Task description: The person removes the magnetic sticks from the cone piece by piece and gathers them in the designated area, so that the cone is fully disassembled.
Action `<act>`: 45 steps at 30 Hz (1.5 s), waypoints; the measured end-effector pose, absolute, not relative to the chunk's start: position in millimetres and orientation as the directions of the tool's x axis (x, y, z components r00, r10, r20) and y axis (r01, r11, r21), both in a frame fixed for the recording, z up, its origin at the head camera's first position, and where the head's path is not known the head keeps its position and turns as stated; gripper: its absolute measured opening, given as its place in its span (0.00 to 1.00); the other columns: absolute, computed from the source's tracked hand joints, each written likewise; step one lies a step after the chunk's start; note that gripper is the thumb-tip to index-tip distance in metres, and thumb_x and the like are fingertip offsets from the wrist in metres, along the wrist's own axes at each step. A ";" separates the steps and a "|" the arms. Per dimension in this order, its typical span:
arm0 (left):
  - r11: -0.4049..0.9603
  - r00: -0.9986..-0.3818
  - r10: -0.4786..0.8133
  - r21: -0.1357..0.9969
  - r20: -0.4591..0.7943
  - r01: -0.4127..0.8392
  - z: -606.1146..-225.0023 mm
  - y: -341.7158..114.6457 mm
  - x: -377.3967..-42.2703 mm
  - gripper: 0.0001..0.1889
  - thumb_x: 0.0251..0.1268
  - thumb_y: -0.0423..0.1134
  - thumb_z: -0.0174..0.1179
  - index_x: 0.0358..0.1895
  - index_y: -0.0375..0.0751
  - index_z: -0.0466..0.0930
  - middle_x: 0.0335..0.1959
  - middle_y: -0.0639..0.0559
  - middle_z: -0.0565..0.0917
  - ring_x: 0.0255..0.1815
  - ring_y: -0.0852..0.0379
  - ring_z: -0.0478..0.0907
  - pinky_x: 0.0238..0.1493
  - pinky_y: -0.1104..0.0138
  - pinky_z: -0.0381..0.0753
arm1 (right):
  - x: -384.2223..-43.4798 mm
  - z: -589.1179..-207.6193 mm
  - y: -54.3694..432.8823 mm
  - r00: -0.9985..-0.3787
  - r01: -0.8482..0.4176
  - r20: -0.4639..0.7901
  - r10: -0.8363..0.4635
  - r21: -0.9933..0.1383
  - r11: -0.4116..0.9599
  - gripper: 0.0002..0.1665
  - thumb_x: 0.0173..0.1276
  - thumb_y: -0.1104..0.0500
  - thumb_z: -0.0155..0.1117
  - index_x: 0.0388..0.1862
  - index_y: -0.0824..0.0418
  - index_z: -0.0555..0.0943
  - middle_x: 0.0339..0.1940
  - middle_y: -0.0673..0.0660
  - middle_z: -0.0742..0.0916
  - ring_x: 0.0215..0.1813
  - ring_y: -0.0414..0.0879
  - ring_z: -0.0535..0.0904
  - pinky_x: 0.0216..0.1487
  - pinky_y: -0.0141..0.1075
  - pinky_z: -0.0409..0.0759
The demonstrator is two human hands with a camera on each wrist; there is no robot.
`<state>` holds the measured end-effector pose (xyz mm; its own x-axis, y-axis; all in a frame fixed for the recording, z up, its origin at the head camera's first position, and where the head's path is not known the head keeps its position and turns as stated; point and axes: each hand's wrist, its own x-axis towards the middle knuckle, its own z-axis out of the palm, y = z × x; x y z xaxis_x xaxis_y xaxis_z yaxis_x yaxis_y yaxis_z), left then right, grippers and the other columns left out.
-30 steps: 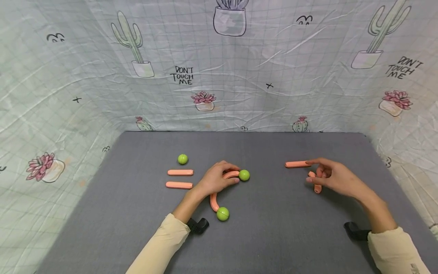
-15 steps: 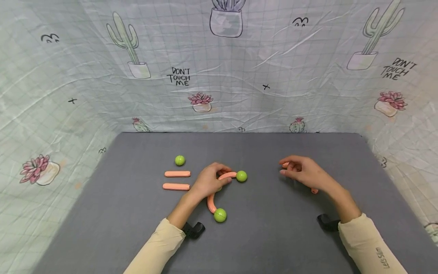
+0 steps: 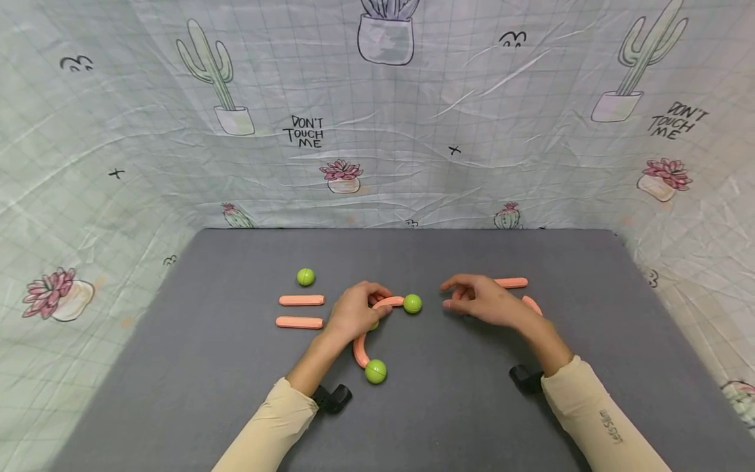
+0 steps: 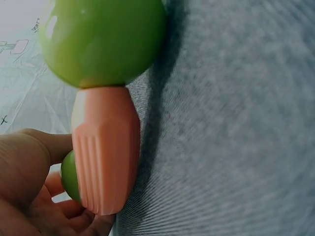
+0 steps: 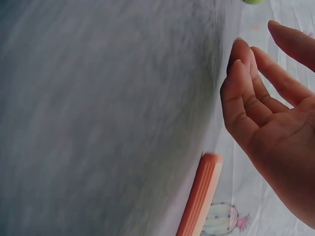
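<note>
My left hand [image 3: 356, 309] grips an orange curved rod [image 3: 389, 301] between thumb and fingers. One end of that rod meets a green ball [image 3: 412, 303]. Partly hidden under the hand is another green ball [image 3: 374, 324], from which a second curved rod [image 3: 358, 351] runs down to a green ball [image 3: 375, 372]. Close up in the left wrist view are a ball [image 4: 103, 39] and a ribbed curved rod [image 4: 106, 152]. My right hand [image 3: 483, 300], fingers bent and thumb apart from the index, holds nothing to the right of these joined pieces.
Left of my left hand lie two straight orange rods, an upper rod [image 3: 301, 300] and a lower rod [image 3: 299, 322], below a loose green ball [image 3: 305, 276]. Behind my right hand lies a straight rod [image 3: 512, 282], with a curved rod [image 3: 532, 305] partly hidden by the wrist.
My right hand has moved left, away from the loose rods on the right, and carries nothing. My left hand stays on the joined curved rods, which have hardly moved.
</note>
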<state>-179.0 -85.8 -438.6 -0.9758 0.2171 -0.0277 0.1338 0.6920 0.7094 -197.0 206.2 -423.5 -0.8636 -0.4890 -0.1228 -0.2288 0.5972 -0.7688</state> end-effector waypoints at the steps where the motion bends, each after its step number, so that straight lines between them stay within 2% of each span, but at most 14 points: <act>1: 0.693 -0.977 0.212 0.709 -0.027 0.131 -438.2 -86.1 -178.5 0.09 0.68 0.41 0.71 0.49 0.49 0.90 0.39 0.52 0.84 0.35 0.59 0.78 0.39 0.65 0.76 | -197.6 -423.9 202.8 -0.860 -0.228 -0.128 -0.494 -0.770 0.596 0.25 0.74 0.55 0.70 0.65 0.62 0.81 0.39 0.56 0.87 0.33 0.44 0.79 0.35 0.33 0.77; 14: 0.690 -0.980 0.199 0.714 -0.027 0.121 -439.7 -87.4 -178.2 0.07 0.68 0.41 0.72 0.46 0.48 0.90 0.35 0.52 0.84 0.32 0.60 0.76 0.36 0.66 0.76 | -202.0 -425.9 170.0 -0.805 -0.293 -0.124 -0.580 -0.766 0.572 0.27 0.74 0.55 0.69 0.69 0.62 0.79 0.38 0.57 0.87 0.34 0.45 0.81 0.35 0.37 0.79; 20: 0.684 -0.981 0.195 0.719 -0.013 0.127 -441.3 -85.6 -178.5 0.07 0.67 0.40 0.73 0.45 0.48 0.91 0.34 0.52 0.84 0.31 0.61 0.77 0.35 0.66 0.77 | -203.1 -428.5 162.5 -0.789 -0.301 -0.130 -0.601 -0.770 0.562 0.23 0.75 0.57 0.68 0.66 0.58 0.81 0.33 0.58 0.86 0.30 0.44 0.80 0.32 0.35 0.77; 24: 0.678 -0.980 0.198 0.723 -0.003 0.135 -442.2 -85.9 -177.7 0.07 0.66 0.40 0.73 0.45 0.47 0.91 0.33 0.51 0.84 0.31 0.61 0.77 0.34 0.67 0.76 | -202.2 -429.5 156.8 -0.793 -0.291 -0.140 -0.593 -0.768 0.571 0.21 0.74 0.58 0.69 0.64 0.59 0.82 0.30 0.57 0.86 0.28 0.43 0.80 0.30 0.34 0.76; 32: 0.692 -0.980 0.199 0.703 0.029 0.161 -443.1 -86.6 -177.2 0.06 0.65 0.41 0.74 0.43 0.47 0.92 0.33 0.52 0.84 0.30 0.62 0.77 0.34 0.68 0.75 | -202.1 -431.9 145.5 -0.808 -0.367 -0.086 -0.583 -0.701 0.611 0.19 0.72 0.53 0.72 0.57 0.60 0.84 0.29 0.54 0.84 0.29 0.40 0.76 0.34 0.32 0.75; 45: 0.713 -0.982 0.187 0.689 -0.008 0.130 -442.7 -83.6 -178.9 0.06 0.66 0.45 0.73 0.43 0.52 0.93 0.32 0.54 0.84 0.28 0.63 0.76 0.32 0.68 0.75 | -199.2 -424.3 152.7 -0.771 -0.316 -0.155 -0.617 -0.749 0.583 0.17 0.78 0.57 0.65 0.61 0.58 0.82 0.36 0.55 0.84 0.34 0.44 0.77 0.37 0.35 0.76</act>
